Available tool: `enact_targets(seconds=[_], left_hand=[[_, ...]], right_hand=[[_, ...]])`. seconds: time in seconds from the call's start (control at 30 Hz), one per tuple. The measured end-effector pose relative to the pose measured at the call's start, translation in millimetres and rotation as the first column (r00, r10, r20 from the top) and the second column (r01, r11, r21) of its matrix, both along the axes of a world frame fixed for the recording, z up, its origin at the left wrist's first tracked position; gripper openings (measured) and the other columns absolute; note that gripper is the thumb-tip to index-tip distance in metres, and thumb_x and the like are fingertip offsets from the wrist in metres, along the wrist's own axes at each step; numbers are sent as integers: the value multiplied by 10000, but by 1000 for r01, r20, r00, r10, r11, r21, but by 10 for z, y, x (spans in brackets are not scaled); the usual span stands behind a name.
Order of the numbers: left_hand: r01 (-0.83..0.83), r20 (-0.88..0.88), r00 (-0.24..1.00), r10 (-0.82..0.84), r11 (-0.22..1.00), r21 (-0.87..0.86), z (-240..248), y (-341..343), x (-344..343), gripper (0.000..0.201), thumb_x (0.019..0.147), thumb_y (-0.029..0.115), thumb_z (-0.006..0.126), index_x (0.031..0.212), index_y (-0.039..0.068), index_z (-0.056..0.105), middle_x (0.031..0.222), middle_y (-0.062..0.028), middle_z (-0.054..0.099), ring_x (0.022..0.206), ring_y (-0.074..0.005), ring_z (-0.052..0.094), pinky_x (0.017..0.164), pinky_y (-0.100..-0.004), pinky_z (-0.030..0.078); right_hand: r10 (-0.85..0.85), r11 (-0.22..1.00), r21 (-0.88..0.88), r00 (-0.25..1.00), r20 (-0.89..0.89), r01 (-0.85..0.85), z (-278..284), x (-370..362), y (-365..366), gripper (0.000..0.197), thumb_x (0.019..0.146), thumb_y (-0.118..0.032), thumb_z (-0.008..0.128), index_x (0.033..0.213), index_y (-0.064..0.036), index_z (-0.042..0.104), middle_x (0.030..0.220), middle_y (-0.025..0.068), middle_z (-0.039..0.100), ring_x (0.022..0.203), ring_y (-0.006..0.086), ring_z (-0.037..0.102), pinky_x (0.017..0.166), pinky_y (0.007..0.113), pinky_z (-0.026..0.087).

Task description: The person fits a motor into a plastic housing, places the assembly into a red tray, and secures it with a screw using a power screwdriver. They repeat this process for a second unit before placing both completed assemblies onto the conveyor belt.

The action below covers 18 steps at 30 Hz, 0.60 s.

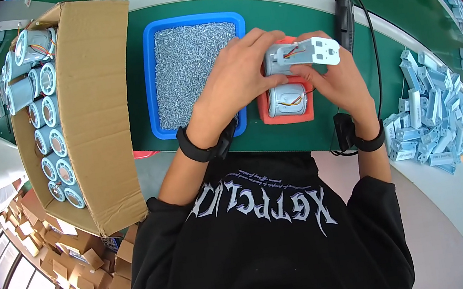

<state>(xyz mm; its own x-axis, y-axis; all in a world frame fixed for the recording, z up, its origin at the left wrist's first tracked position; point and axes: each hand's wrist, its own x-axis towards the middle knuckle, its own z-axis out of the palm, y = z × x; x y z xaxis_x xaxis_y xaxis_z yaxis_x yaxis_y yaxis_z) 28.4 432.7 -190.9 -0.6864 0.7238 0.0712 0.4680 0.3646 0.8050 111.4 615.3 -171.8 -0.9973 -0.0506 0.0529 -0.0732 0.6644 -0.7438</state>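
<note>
Both my hands grip a pale grey round housing (274, 62) with a bracket arm (318, 51) reaching out to its right; thin coloured wires show inside the arm. My left hand (241, 70) closes round the housing's left side, thumb at its lower edge. My right hand (335, 81) is closed about the bracket's underside, its thumb towards the housing. Just below, a second pale grey housing (288, 101) with coloured wires sits in a red-orange foam holder (283, 119). More of that red-orange shows behind the held part.
To the left stands a blue tray (154, 90) full of small metal screws, beside a cardboard box (104, 104) of similar housings. A black electric screwdriver (344, 20) with its cable lies at the right. Further right is a heap of grey brackets (429, 113). Other people work at both sides.
</note>
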Motion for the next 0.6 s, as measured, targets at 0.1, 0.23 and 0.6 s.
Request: enact_targets(seconds=[0.1, 0.23, 0.6], left_hand=[[-24, 1, 1000, 24, 1000, 2, -4, -33, 21, 512, 614, 178, 831, 1083, 79, 650, 1033, -105, 624, 914, -304, 626, 782, -370, 527], [-60, 16, 998, 60, 998, 16, -39, -36, 56, 523, 611, 183, 835, 1092, 81, 655, 1022, -111, 631, 905, -301, 628, 776, -369, 525], [-111, -31, 993, 113, 992, 56, -49, -21, 12, 450, 603, 191, 829, 1004, 41, 693, 892, -95, 646, 866, -284, 603, 751, -389, 500]], right_hand=[[8, 999, -34, 999, 32, -7, 24, -29, -47, 294, 787, -96, 731, 1045, -25, 611, 1069, 85, 614, 886, 274, 634, 780, 339, 506], [72, 997, 36, 997, 25, -73, 69, -41, -6, 312, 784, -95, 725, 1062, -30, 601, 1072, 86, 600, 908, 290, 617, 786, 358, 503], [188, 953, 245, 982, -16, -178, 206, -161, -39, 383, 758, -94, 712, 1097, -20, 549, 1036, 118, 586, 949, 326, 563, 799, 404, 478]])
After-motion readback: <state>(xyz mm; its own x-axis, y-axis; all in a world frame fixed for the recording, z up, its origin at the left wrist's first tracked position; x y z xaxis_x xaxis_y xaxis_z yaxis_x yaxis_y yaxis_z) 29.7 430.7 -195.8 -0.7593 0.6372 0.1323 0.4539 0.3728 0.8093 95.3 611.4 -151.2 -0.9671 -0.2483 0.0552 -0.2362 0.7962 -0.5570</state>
